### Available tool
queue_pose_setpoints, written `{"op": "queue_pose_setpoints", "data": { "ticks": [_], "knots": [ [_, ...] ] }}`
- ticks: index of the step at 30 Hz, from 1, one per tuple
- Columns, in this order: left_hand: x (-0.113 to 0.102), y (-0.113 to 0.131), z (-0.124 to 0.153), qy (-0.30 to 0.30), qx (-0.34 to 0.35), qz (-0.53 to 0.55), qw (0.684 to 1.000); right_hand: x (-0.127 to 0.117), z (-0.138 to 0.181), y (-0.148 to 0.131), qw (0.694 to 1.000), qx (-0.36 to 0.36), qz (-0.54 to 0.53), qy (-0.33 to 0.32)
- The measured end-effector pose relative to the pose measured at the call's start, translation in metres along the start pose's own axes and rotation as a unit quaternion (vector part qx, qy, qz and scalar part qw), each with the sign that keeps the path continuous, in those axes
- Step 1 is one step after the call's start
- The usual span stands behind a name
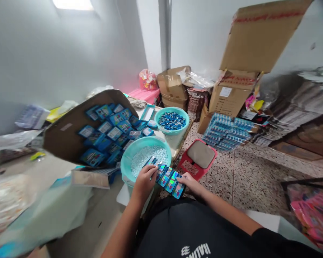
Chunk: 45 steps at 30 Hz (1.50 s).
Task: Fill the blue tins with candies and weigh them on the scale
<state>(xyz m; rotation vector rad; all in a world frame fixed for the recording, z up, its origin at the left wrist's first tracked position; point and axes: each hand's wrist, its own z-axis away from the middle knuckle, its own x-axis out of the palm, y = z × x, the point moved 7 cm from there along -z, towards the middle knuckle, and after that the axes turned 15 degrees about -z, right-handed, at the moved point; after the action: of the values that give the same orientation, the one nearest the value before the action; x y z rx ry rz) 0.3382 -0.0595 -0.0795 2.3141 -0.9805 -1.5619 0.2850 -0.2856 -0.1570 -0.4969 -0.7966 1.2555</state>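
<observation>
A row of small blue cases with shiny, rainbow-reflecting lids (167,178) lies between my hands, just above my lap. My left hand (145,179) is closed at its left part, thumb and fingers pinched near the open cases; whether a small piece is between the fingertips I cannot make out. My right hand (190,182) grips the row at its right end, with the thumb on top. Beyond my left hand, a turquoise basin (125,154) holds many small white pieces (148,157). The row's far left end overlaps the basin's near side.
A second turquoise basin (187,123) holds small dark-blue pieces. To the left, a tilted cardboard box (61,134) is filled with flat blue packs (114,133). A red stool (200,157) stands at right, near stacked blue trays (226,132) and cartons (226,98).
</observation>
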Motion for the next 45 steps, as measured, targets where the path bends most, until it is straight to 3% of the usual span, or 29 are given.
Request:
{"op": "queue_pose_setpoints", "data": {
  "ticks": [4,10,15,20,25,29,34,40,45],
  "knots": [
    [-0.006,0.006,0.004,0.024,-0.055,-0.034,0.998,0.001,-0.005,-0.013,0.998,0.038,0.029,-0.052],
    [-0.012,0.008,0.023,0.101,-0.205,-0.068,0.971,0.012,-0.010,-0.008,0.978,0.109,0.091,-0.152],
    [-0.002,0.007,0.039,0.134,-0.300,-0.004,0.945,0.017,-0.019,0.001,0.965,0.114,0.155,-0.179],
    [0.019,-0.003,0.060,0.162,-0.415,0.067,0.893,0.019,-0.044,-0.001,0.956,0.103,0.195,-0.195],
    [0.043,-0.012,0.067,0.121,-0.434,0.171,0.876,0.027,-0.062,-0.009,0.949,0.018,0.252,-0.189],
    [0.043,-0.015,0.069,0.106,-0.429,0.237,0.865,0.040,-0.058,-0.029,0.928,-0.138,0.306,-0.163],
    [0.041,-0.014,0.074,0.119,-0.429,0.273,0.853,0.062,-0.053,-0.054,0.878,-0.305,0.334,-0.158],
    [0.044,-0.024,0.084,0.125,-0.405,0.303,0.853,0.072,-0.060,-0.060,0.835,-0.393,0.335,-0.191],
    [0.048,-0.033,0.092,0.123,-0.386,0.276,0.872,0.077,-0.063,-0.063,0.810,-0.426,0.335,-0.225]
  ]
}}
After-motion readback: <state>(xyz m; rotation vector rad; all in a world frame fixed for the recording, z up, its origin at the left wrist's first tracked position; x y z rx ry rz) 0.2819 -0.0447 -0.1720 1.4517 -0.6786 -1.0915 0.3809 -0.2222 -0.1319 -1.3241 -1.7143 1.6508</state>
